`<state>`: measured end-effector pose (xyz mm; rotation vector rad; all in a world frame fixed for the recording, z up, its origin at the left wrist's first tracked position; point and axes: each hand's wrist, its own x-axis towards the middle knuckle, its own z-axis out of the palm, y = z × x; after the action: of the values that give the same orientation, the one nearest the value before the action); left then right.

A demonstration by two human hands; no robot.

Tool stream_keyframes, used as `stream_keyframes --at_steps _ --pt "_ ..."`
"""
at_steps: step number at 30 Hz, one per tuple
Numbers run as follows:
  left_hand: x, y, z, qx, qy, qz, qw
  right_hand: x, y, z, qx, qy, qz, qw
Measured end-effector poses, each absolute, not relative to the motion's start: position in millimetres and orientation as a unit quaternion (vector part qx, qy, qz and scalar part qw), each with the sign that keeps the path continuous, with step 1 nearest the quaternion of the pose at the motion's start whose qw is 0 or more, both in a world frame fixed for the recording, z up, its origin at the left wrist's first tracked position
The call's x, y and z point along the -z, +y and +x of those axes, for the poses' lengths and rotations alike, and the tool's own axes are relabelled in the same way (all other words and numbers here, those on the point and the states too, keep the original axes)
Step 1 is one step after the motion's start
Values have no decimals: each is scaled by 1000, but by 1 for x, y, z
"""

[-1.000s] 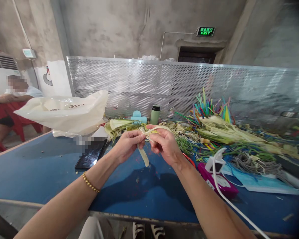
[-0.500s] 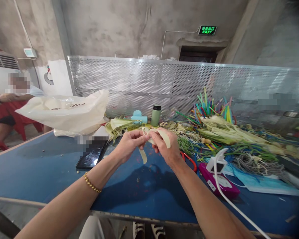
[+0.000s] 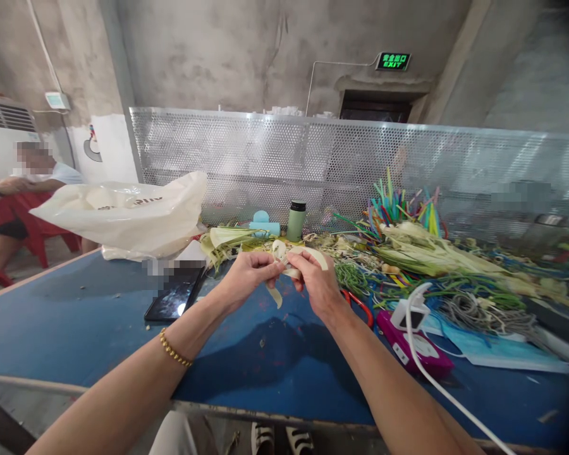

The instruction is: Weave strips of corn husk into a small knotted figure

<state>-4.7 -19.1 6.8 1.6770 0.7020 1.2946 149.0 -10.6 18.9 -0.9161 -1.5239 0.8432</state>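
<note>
A pale, cream-green strip that looks like corn husk (image 3: 318,257) is pinched between both hands above the table. It loops up between the fingertips, curves over my right hand, and one end hangs below. My left hand (image 3: 252,273) closes thumb and fingers on its left part. Close beside it, my right hand (image 3: 315,278) grips the strip with thumb and forefinger. The fingers hide part of the strip, so how it is folded there I cannot tell. Behind the hands stands a green bottle (image 3: 296,221).
A white plastic bag (image 3: 123,215) and a dark tablet (image 3: 175,297) lie left on the blue table (image 3: 123,354). Right are red-handled scissors (image 3: 363,308), a purple box (image 3: 415,347) with a white cable, green husks (image 3: 422,249) and coloured cords. A person sits far left.
The fingers have shifted slightly on the strip. A loop now stands up between the fingertips, and the piece over my right hand lies higher and flatter.
</note>
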Motion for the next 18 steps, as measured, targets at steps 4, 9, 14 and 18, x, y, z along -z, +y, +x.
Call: stream_keyframes --at_steps 4,9,14,18 --pt "-6 -16 -6 -518 270 673 454 -18 -7 150 -358 -615 -453 537" --pt "-3 -8 -8 -556 266 618 488 -14 11 166 -288 -664 -457 517" --pt "0 -4 -10 -521 306 610 513 -21 18 181 28 -618 -459 637" --pt "1 -6 -11 -473 328 620 533 -26 5 176 -64 -749 -355 556"
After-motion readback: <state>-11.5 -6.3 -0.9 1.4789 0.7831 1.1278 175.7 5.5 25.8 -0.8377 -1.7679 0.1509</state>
